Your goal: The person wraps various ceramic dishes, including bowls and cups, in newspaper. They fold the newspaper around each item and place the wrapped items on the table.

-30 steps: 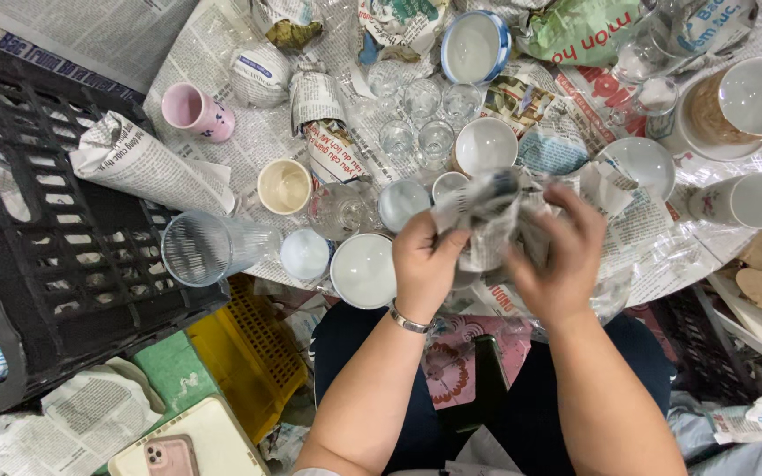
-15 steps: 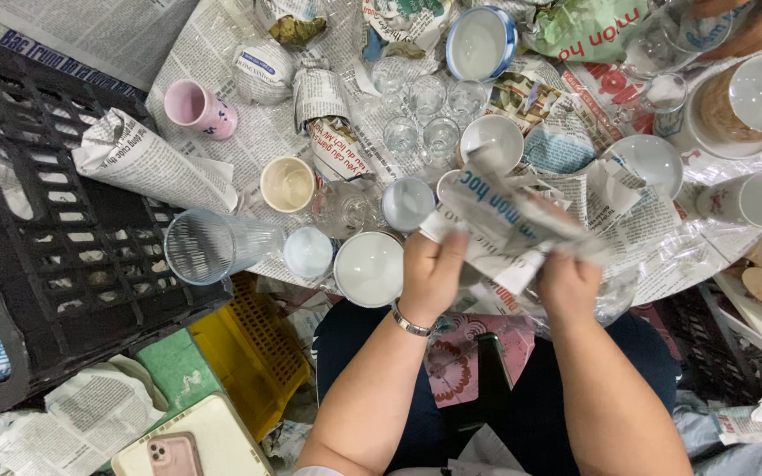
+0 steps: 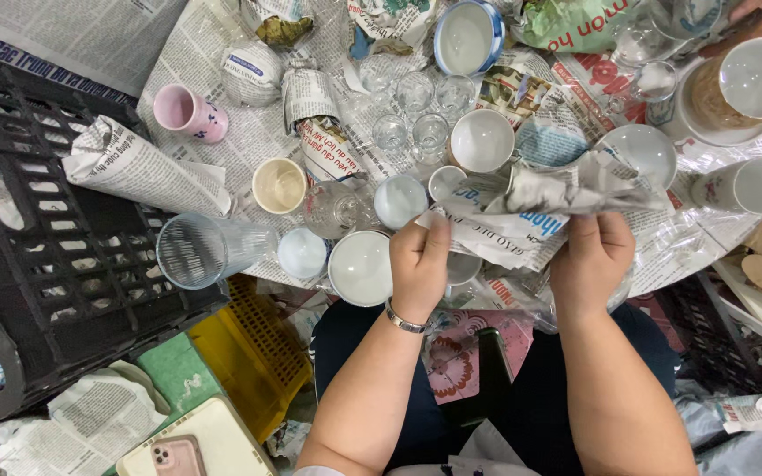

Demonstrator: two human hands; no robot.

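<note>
We see the newspaper sheet (image 3: 522, 225) lying on the tabletop (image 3: 222, 53) between our two hands, left hand (image 3: 421, 264) and right hand (image 3: 593, 260). Left of the left hand sits a bowl (image 3: 361, 267), then a glass (image 3: 205, 249) lying on its side. Farther left stands a crate (image 3: 37, 264). Small glasses (image 3: 416, 110) cluster behind the sheet.

Left hand (image 3: 420, 264): fingers curled shut, pinching, knuckles up.
Right hand (image 3: 591, 261): fisted, gripping, level with left.
Forearms: bare, extended far, nearly parallel.
Left wrist: banded.
</note>
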